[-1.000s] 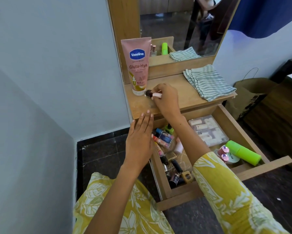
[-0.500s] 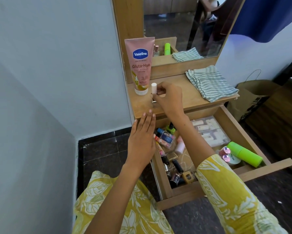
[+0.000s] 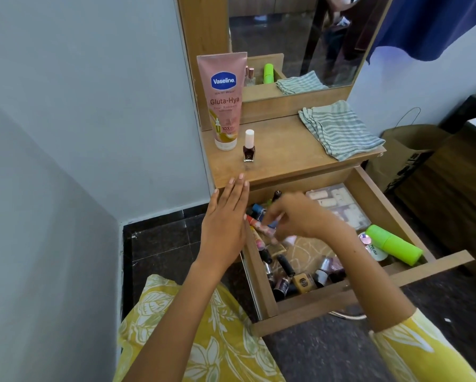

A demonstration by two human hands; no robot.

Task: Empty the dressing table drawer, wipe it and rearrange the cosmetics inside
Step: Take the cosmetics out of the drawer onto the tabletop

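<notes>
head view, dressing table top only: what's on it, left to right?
Vaseline tube → dark nail polish bottle → striped cloth

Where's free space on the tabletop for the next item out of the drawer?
Bare wood between the dark nail polish bottle with white cap and the striped folded cloth. Back left is taken by the pink Vaseline tube. The open drawer's left side is crowded.

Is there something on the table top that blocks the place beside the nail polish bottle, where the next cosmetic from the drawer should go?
Nothing visible blocks it. Right of the nail polish bottle the table top is bare wood as far as the striped cloth. The Vaseline tube stands on the bottle's left.
</notes>
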